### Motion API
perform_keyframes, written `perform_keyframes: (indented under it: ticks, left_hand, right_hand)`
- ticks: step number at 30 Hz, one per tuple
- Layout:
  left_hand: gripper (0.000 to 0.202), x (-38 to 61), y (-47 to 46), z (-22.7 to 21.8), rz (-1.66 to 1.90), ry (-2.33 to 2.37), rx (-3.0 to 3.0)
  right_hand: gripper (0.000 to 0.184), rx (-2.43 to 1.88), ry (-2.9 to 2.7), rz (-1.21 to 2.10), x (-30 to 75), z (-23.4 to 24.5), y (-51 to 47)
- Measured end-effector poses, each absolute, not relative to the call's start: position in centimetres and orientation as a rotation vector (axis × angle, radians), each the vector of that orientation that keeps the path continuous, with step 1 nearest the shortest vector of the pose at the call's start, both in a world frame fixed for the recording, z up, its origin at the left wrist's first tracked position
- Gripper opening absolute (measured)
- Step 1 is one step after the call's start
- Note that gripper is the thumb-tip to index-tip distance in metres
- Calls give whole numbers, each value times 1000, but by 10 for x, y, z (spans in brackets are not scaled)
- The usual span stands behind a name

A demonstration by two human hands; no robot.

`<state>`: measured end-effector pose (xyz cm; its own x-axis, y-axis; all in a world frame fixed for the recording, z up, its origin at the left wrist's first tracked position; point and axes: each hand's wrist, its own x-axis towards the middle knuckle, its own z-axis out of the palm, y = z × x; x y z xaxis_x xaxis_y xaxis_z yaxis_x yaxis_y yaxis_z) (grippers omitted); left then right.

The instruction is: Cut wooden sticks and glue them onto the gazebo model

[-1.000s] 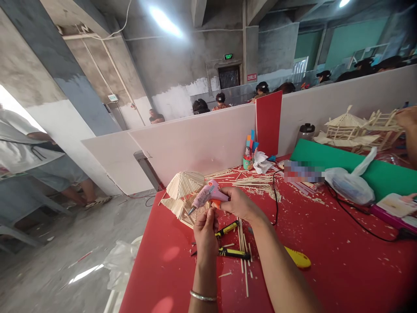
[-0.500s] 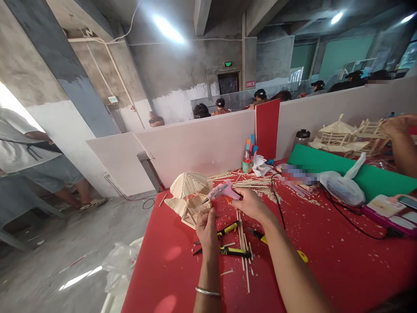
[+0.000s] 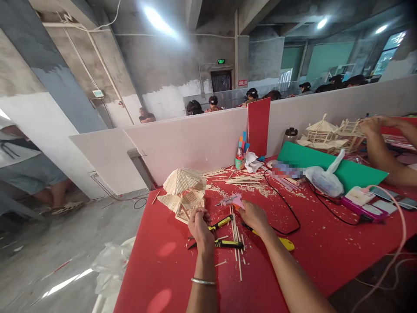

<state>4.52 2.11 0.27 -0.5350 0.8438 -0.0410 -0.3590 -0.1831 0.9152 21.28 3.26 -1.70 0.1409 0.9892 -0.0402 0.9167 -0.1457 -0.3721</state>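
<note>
A pavilion model built of thin wooden sticks stands near the table's left edge, with layered roofs. My left hand, a bangle on its wrist, is closed in a pinch at the model's near right corner; whatever is between the fingertips is hidden. My right hand is wrapped round a pink hot glue gun, its nozzle pointing left toward the model but apart from it. Below the hands lie a tool with yellow-and-black handles, several loose sticks and a yellow-handled tool.
Piles of sticks and shavings lie at the back of the red table. A black cord loops on the right, near a plastic bag, a green board and a purple power strip. Another person's hands work beyond.
The glue gun has moved back from the model to the right, opening a gap from my left hand. My left hand stays by the model's corner. The camera view has shifted right.
</note>
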Motion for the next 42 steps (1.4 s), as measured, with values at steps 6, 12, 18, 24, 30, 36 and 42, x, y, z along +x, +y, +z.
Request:
perform_keyframes:
  ticks: [6,12,18,24,30,36,42]
  left_hand:
    - [6,42,20,5,2040,1252,523]
    - [9,44,22,4,2018,1276,550]
    - [12,46,24,-1,2015,1309,607]
    - [13,37,15,-14,1965,1396,619]
    - [17,4,7,-19,2026,1502,632]
    - [17,-12,9,-32,2048,1627,653]
    - [29,-17,9,-40,1960,1663,680]
  right_hand:
    - [39,-2216,-1866,303,212,-34,33]
    - [38,-2250,-1850,246,213,-37,29]
    - [35,-2258,-1849,217,213,-40,28]
    - [33,-2262,-1822,196,218,-35,25]
    - [40,-2081,-1772,128,212,-25,23]
    - [27,-1419,-1825,279,171,-3,27]
    - [25,-1105,-1910,412,121,26,25]
